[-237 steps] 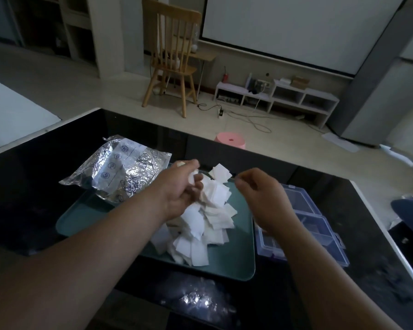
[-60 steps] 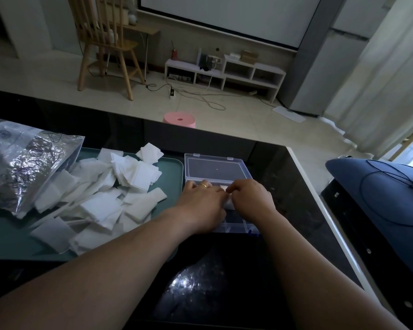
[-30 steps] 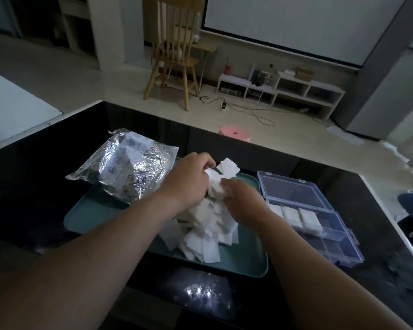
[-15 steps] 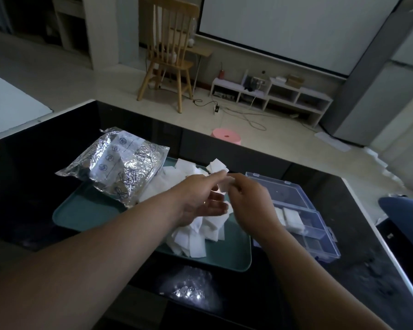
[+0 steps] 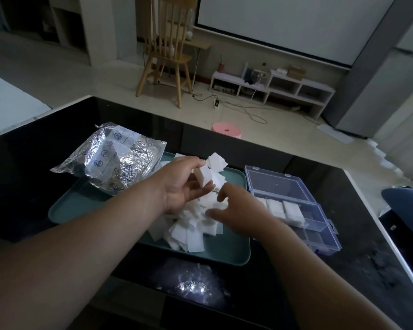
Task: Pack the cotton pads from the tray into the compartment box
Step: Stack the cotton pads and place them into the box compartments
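Note:
A loose pile of white square cotton pads (image 5: 191, 231) lies on a teal tray (image 5: 227, 254). My left hand (image 5: 184, 184) is raised over the pile, palm turned inward, holding a small stack of pads (image 5: 204, 176) between thumb and fingers. My right hand (image 5: 239, 210) reaches down onto the pile beside it, fingers spread and blurred, with nothing clearly held. To the right of the tray stands the clear blue compartment box (image 5: 320, 236), lid open. Its far row holds white pads (image 5: 284, 209); the near compartments look empty.
A crinkled silver foil bag (image 5: 112, 160) lies over the tray's far left corner. Everything sits on a glossy black table (image 5: 367, 263) whose white right edge is close to the box. Beyond are a pink stool (image 5: 225, 130) and a wooden chair (image 5: 166, 53).
Both hands were at the box two seconds ago and have come back over the pile. Since half a second ago my right hand has dropped from the left hand's stack onto the pile.

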